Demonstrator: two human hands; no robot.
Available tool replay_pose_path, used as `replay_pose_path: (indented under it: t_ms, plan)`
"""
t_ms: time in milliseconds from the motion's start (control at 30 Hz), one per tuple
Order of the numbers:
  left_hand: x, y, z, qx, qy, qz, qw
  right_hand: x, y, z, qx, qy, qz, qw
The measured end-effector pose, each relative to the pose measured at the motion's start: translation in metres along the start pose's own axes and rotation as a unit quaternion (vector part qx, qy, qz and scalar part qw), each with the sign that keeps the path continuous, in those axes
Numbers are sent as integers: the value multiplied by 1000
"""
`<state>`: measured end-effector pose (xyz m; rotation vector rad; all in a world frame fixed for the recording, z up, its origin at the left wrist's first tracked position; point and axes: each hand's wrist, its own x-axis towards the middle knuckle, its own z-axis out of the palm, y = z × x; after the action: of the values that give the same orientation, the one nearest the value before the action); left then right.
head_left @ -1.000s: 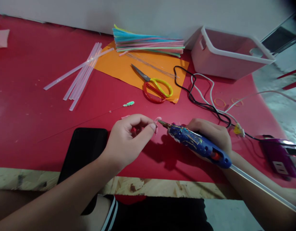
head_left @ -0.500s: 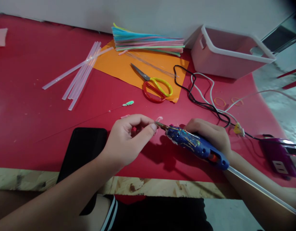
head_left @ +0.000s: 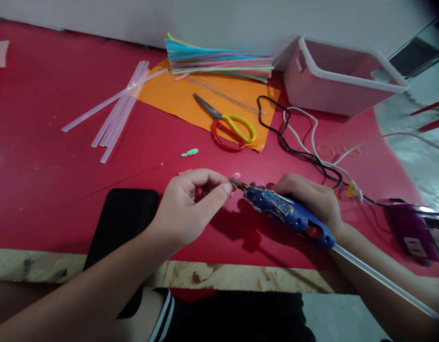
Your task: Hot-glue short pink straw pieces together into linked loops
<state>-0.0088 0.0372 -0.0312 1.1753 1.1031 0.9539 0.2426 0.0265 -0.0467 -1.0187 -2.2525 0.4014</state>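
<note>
My right hand [head_left: 312,197] grips a blue glue gun [head_left: 287,214] with a clear glue stick out of its back; its metal nozzle points left. The nozzle tip touches a small pink piece [head_left: 234,178] pinched between thumb and forefinger of my left hand [head_left: 191,204]. Both hands hover just above the red table [head_left: 44,180] near its front edge.
A black phone [head_left: 123,223] lies left of my left hand. Farther back lie clear glue sticks [head_left: 116,111], an orange sheet [head_left: 176,97] with red-and-yellow scissors [head_left: 228,128], coloured straws [head_left: 219,61], a pink bin [head_left: 333,78], cables [head_left: 301,142] and a purple power strip [head_left: 415,232]. A small green bit [head_left: 190,153] lies loose.
The glue gun has slid a little to the left, bringing its nozzle tip against the pink piece. My left hand has stayed where it was.
</note>
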Motion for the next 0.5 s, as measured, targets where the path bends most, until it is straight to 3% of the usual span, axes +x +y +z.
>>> replay_pose_path:
  t_ms: [500]
  plan:
    - [-1, 3, 1, -5, 8, 10, 1000, 3, -1, -1, -14, 17, 17, 1000]
